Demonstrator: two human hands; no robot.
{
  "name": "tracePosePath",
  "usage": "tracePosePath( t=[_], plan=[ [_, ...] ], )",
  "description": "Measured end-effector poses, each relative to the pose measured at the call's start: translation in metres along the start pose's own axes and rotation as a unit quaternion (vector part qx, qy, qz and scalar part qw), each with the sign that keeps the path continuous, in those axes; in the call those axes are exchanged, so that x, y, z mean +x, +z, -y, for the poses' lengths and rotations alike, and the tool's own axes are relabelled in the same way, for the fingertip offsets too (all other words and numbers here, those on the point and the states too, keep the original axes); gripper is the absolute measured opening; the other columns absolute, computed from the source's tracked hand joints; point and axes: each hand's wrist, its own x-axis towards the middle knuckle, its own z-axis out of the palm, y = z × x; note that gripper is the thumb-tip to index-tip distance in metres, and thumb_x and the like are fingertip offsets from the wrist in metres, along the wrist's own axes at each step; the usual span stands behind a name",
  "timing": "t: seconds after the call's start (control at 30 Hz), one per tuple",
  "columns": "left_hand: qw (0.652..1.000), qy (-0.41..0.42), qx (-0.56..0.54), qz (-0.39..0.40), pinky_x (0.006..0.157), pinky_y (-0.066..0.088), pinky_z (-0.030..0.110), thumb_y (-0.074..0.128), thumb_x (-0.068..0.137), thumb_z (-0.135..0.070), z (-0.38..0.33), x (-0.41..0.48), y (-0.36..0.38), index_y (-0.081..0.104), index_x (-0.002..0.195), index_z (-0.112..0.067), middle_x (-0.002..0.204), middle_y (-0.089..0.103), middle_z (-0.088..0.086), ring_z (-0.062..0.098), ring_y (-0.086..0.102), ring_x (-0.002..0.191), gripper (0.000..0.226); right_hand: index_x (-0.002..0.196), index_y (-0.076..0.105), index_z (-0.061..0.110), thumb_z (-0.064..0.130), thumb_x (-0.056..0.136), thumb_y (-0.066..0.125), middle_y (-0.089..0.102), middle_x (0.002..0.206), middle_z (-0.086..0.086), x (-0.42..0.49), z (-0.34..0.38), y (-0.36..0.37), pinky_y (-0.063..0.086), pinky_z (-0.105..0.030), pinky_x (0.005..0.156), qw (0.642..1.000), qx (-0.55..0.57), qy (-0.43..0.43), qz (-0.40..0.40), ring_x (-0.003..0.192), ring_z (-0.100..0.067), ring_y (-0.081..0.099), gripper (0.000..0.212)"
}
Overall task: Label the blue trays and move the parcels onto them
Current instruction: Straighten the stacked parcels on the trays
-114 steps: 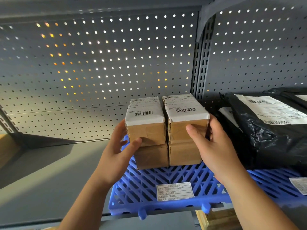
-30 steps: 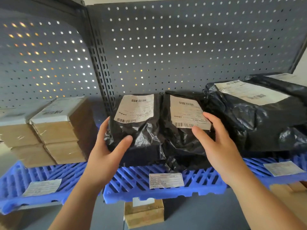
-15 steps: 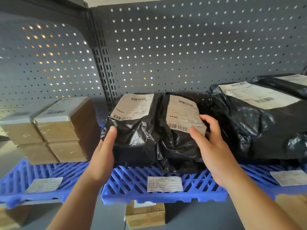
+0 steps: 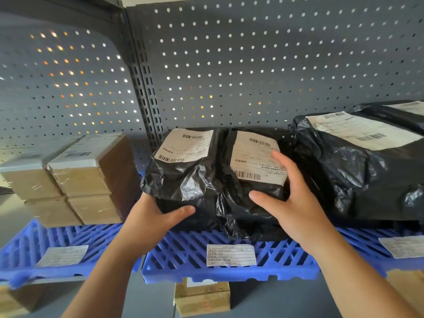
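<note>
left hand (image 4: 151, 221) gripping crinkly black plastic left bag (image 4: 190, 180) | right hand (image 4: 296, 203) clasping wrinkled right bag (image 4: 236, 210), fingers (image 4: 283, 162) on flat paper label (image 4: 252, 157) | beneath fingers: slatted blue tray (image 4: 183, 255)

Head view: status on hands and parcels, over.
Left hand grips left black parcel, right hand grips right black parcel. Both on middle blue tray. Nothing blocking.

Light: dim, cool grey; daylight pricking through the pegboard (image 4: 252, 65) holes from behind, glowing orange at upper left.
Glare: soft sheen rippling over the black parcels (image 4: 195, 180); their white labels (image 4: 185, 145) bright but readable.
Shadow: heavy under the blue tray (image 4: 179, 253) front edge.
Focus: centre crisp; cardboard boxes (image 4: 78, 180) smeared towards the left edge.
Distortion: wide-angle bend, the slotted upright (image 4: 144, 88) leaning.
</note>
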Motion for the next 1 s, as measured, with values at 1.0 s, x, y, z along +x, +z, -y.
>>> tracePosePath(
  t=[1.0],
  plan=[
    [0.986,0.024,-0.153,-0.056,0.101,0.050,0.036,0.054,0.104,-0.022,-0.033,-0.006,0.007,0.054,0.134,-0.042,0.115,0.072,-0.021,0.001,0.066,0.111,0.037,0.130,0.044,0.060,0.048,0.097,0.053,0.061,0.116,0.034,0.027,0.003,0.002,0.038,-0.028,0.098,0.993,0.093,0.064,-0.025,0.112,0.011,0.052,0.036]
  ],
)
